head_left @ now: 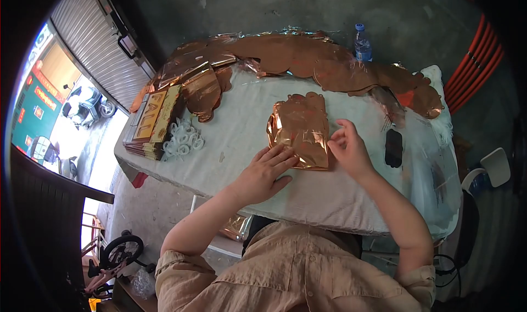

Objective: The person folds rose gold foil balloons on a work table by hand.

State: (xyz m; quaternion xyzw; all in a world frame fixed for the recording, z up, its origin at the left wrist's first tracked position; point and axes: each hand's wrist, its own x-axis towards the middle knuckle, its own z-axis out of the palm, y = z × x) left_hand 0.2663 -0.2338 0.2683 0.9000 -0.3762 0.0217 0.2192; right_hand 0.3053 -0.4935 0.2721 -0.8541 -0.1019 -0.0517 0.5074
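Note:
A folded sheet of shiny copper-coloured foil (301, 122) with a scalloped far edge lies flat on the cloth-covered table, right in front of me. My left hand (266, 172) presses palm-down on its near left corner, fingers stretched out. At the foil's right edge, my right hand (350, 150) is raised a little with its fingers curled toward the thumb. Whether anything is pinched there is too small to tell.
More copper foil pieces (285, 54) run along the table's far side. A stack of printed packets (153, 122) and white plastic rings (184, 140) sit left. A black phone-like object (393, 148) lies right; a water bottle (362, 44) stands behind. Clear plastic (425, 163) covers the right edge.

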